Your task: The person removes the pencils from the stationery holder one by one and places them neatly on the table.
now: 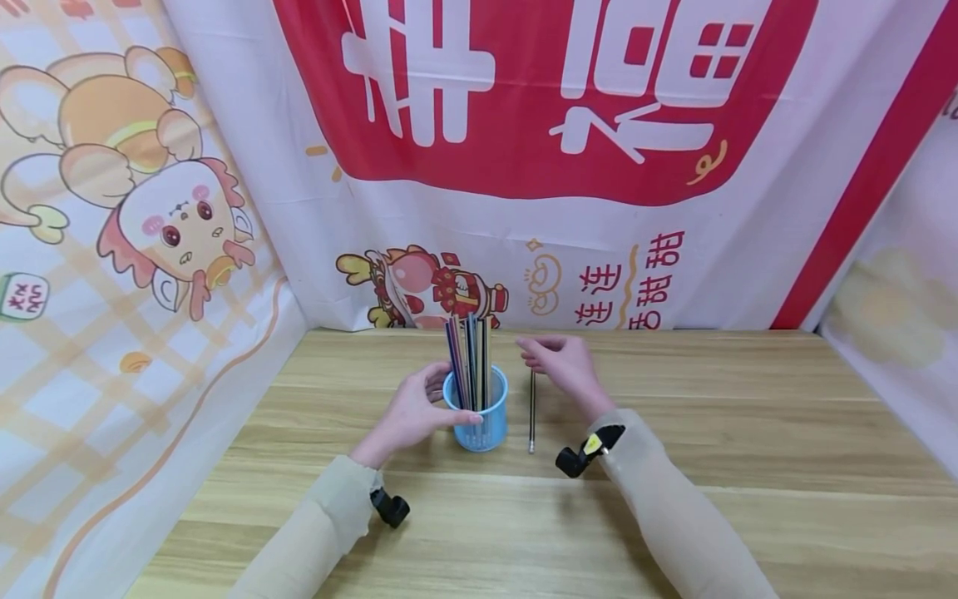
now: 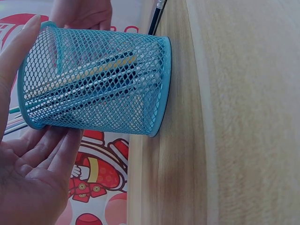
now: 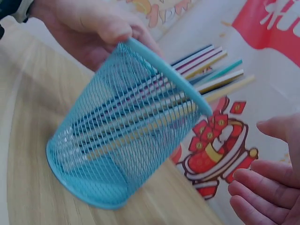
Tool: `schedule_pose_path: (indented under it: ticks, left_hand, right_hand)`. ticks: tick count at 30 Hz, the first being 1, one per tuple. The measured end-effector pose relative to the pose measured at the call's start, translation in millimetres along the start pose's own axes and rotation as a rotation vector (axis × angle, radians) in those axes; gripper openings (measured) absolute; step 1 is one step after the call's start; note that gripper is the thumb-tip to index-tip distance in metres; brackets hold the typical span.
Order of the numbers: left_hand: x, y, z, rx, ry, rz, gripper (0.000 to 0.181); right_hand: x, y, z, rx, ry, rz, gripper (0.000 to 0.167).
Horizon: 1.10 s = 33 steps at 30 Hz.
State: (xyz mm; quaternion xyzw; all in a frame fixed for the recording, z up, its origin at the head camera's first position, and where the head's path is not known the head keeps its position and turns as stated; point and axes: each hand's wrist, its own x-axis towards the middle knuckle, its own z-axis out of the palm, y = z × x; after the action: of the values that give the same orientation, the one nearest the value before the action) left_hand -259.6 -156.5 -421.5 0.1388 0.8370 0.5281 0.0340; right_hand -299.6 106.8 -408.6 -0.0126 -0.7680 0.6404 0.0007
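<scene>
My left hand (image 1: pixel 419 408) holds a light blue mesh pencil cup (image 1: pixel 481 431) near its rim, thumb on the near side and fingers on the far side. The cup stands upright with several pencils (image 1: pixel 470 358) in it, leaning a little to one side. To the right of the cup, a single dark pencil (image 1: pixel 532 412) appears to lie on the table, its eraser end towards me. Over its far end hovers my right hand (image 1: pixel 565 366). In the right wrist view, the right hand's fingers (image 3: pixel 262 192) are spread loosely with nothing between them.
The wood-grain table (image 1: pixel 711 516) runs up to a white and red printed cloth (image 1: pixel 524 216) behind the cup. Another patterned cloth (image 1: pixel 90 349) hangs along the left side. A small black camera (image 1: pixel 575 460) is strapped to the right wrist.
</scene>
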Motion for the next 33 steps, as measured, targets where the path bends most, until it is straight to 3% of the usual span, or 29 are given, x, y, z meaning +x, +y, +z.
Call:
schedule_pose_path:
  ticks: [13,20,23,28,33]
  left_hand:
    - [0.5,2.4,0.8,-0.016,-0.011,-0.01,0.092]
    - [-14.2,35.8,-2.1,-0.005,-0.035,-0.007,0.088]
    - [-17.2,40.2,-2.7,-0.014,-0.038,0.005,0.088]
    - [-14.9,37.6,-2.6,-0.01,-0.045,-0.011,0.087]
    - [-4.4,14.9,0.1,-0.015,-0.037,-0.014,0.091]
  right_hand:
    - [-10.6,-15.4,13.4,-0.037,-0.069,-0.108,0.042]
    - [-12.7,-15.2,18.6,-0.096,-0.082,-0.123,0.04]
    - [-12.5,-14.5,21.1,-0.103,-0.093,-0.154,0.039]
    - [-15.3,-15.2,24.4,-0.106,-0.113,-0.178,0.036]
    - [-16.7,-14.8,28.5,-0.097,-0.127,-0.171,0.035]
